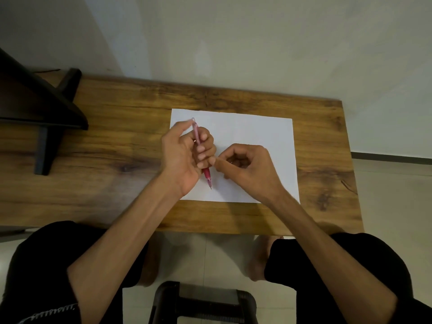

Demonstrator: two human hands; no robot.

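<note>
Left hand [184, 157] around pink pen [207, 174], right hand [247, 167] just beside it

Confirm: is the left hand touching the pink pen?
Touching. The head view shows the left hand gripping the pen, fingers curled round its barrel.

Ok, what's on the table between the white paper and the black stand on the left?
Only bare wooden table. The head view shows no object between the white paper and the black stand.
</note>
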